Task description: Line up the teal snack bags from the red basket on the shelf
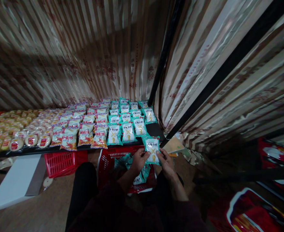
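A teal-and-white snack bag is held upright between my two hands, over the red basket and near the shelf's front edge. My left hand pinches its lower left side, and my right hand grips its lower right side. Below, the red basket between my legs holds several more teal bags. On the black shelf, rows of matching teal bags stand just beyond my hands, beside orange-and-white bags to their left.
Round wrapped cakes fill the shelf's left part. Under it are a second red basket and a white box. A black pole slants at the right, before striped curtains. Red packages lie lower right.
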Motion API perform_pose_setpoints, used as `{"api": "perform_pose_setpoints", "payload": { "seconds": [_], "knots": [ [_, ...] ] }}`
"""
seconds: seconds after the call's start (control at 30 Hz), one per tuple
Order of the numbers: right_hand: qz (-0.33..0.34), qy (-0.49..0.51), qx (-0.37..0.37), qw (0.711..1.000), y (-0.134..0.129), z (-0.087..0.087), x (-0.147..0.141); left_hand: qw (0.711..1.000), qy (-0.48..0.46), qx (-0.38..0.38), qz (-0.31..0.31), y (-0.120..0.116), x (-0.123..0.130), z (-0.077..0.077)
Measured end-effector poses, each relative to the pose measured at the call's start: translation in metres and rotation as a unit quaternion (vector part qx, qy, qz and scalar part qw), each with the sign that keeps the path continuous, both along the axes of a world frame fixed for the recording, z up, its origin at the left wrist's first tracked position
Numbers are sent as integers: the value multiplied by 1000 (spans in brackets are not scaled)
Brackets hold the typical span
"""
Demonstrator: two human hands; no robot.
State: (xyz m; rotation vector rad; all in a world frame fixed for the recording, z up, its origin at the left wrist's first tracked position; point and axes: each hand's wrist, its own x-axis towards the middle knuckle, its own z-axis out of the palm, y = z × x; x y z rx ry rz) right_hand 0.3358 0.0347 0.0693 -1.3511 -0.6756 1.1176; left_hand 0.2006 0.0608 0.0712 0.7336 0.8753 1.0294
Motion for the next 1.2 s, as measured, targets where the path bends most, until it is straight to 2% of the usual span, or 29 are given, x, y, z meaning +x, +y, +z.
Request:
{"api": "perform_pose_setpoints", "payload": {
  "seconds": [0.17,0.33,0.4,0.5,0.63,0.77,1.2],
  "knots": [
    [-26,-49,5,998,20,15,12,999,19,32,10,24,19,9],
    [-24,-166,50,985,42,31,23,987,146,55,36,48,32,22],
    [-20,-252,50,966,50,38,25,966,240,86,38,56,37,30],
    [-13,-373,11,928,60,47,26,919,370,135,24,67,44,43],
    [-22,-450,5,892,73,51,26,875,455,164,18,79,53,56],
    [-35,-474,22,879,89,50,27,853,488,181,45,91,58,64],
    [-67,-500,57,861,131,49,29,861,476,173,42,112,69,80]
  ]
}}
